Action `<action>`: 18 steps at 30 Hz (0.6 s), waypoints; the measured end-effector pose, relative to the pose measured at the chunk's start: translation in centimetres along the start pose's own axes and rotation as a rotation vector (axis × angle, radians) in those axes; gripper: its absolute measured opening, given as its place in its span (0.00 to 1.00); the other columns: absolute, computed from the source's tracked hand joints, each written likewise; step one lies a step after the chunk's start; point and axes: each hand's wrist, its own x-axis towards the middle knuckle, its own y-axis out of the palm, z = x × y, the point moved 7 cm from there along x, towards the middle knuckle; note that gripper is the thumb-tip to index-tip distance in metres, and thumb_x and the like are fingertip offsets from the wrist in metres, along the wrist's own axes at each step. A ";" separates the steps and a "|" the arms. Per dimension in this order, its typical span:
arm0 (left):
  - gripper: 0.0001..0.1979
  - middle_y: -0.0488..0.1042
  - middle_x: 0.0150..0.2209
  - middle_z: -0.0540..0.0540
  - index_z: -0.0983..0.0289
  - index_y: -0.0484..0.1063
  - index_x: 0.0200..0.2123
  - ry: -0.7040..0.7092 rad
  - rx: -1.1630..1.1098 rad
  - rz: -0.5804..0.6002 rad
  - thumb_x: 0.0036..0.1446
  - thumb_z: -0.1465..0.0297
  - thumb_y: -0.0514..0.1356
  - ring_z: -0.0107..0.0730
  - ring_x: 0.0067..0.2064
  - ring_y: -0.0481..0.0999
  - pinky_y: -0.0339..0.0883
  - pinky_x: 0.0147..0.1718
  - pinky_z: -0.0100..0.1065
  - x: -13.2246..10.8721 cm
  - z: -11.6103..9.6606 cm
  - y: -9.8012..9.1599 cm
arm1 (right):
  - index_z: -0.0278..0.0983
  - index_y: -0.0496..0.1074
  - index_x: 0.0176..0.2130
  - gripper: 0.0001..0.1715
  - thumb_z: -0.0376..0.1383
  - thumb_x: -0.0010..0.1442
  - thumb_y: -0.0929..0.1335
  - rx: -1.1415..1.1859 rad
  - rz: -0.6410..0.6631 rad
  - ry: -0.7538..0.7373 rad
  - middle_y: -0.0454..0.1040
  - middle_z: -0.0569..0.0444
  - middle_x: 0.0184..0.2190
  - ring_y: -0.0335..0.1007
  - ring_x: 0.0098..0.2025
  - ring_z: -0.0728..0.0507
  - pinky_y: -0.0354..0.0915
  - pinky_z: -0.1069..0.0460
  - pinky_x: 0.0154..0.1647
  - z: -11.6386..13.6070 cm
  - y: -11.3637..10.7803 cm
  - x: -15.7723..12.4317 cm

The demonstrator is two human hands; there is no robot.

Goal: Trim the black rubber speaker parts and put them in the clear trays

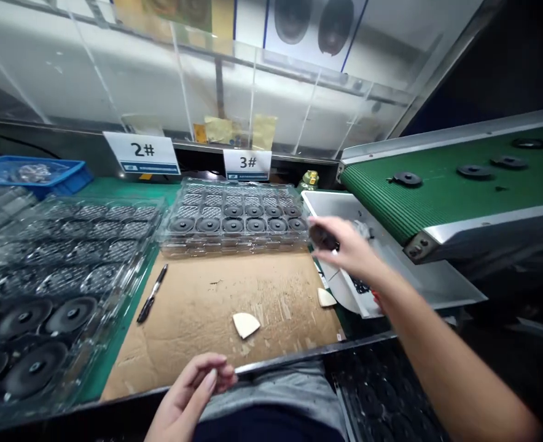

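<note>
My right hand [345, 245] grips a black round disc [323, 237] between thumb and fingers, above the near left rim of a white bin [340, 294]. Left of it, a clear plastic tray [234, 245] holds similar black discs [255, 225] with raised centres in its front row and part of the row behind. My left hand [202, 387] hovers at the bench's front edge, fingers loosely curled, with nothing visible in it. Beyond it on the cardboard sheet [198, 294] lies a cream wedge-shaped piece [246, 325]; a second wedge [326, 298] rests near the bin.
At right, a green conveyor belt [437, 184] carries several black round parts [475, 171]. Another clear tray [101, 252] with larger-looking discs stands at left, near a blue bin [69, 178]. A black pen [152, 293] lies on the cardboard. Behind stand signs marked 2# [141, 152] and 3# [247, 164].
</note>
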 end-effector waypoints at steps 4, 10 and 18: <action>0.21 0.74 0.48 0.56 0.55 0.71 0.44 -0.016 -0.172 0.131 0.45 0.60 0.66 0.43 0.49 0.73 0.68 0.42 0.35 -0.1 0.5 2.7 | 0.44 0.54 0.59 0.41 0.36 0.51 0.72 0.642 0.221 -0.276 0.63 0.52 0.55 0.58 0.57 0.44 0.58 0.47 0.58 11.5 4.3 -7.6; 0.32 0.70 0.52 0.59 0.58 0.70 0.49 -0.132 -0.177 0.343 0.37 0.59 0.69 0.46 0.57 0.64 0.58 0.54 0.39 0.2 2.4 4.7 | 0.44 0.56 0.58 0.35 0.32 0.54 0.69 0.875 0.115 -0.072 0.62 0.51 0.54 0.57 0.55 0.43 0.61 0.47 0.54 14.7 8.9 -13.6; 0.32 0.67 0.55 0.60 0.58 0.65 0.53 -0.356 -0.250 0.338 0.44 0.63 0.68 0.48 0.59 0.61 0.55 0.56 0.43 0.4 4.1 4.1 | 0.38 0.44 0.63 0.42 0.40 0.57 0.68 0.739 0.291 -0.104 0.61 0.45 0.57 0.53 0.59 0.38 0.55 0.39 0.57 15.8 11.5 -13.9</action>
